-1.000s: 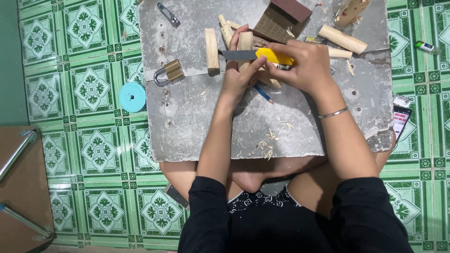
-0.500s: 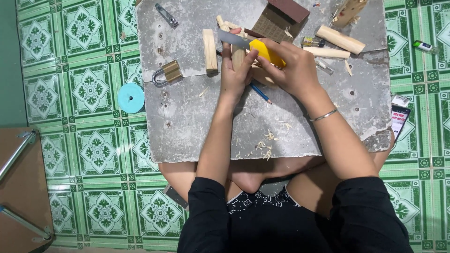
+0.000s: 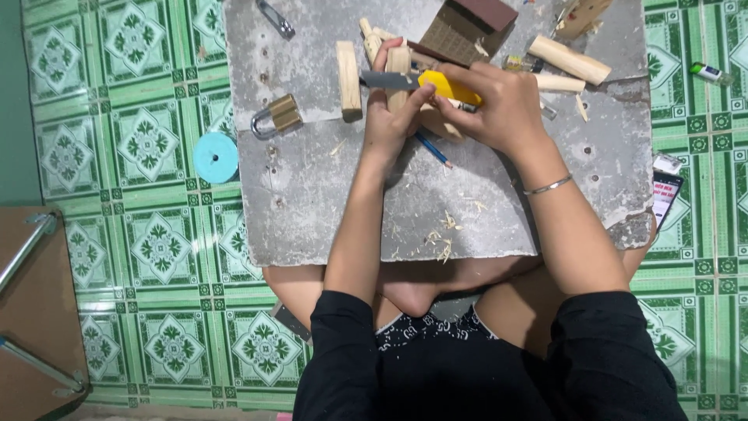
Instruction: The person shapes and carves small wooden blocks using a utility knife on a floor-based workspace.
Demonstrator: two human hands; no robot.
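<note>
Since the earlier frame, the yellow-handled utility knife has dropped slightly toward the person across the grey stone slab. Right hand grips the handle; left hand clamps a pale wooden stick. It looks like whittling mid-stroke; the next cut needs the thumb clear. Blade points left, knife lying crosswise; the stick's long axis runs away from the person, right of the brass padlock.
</note>
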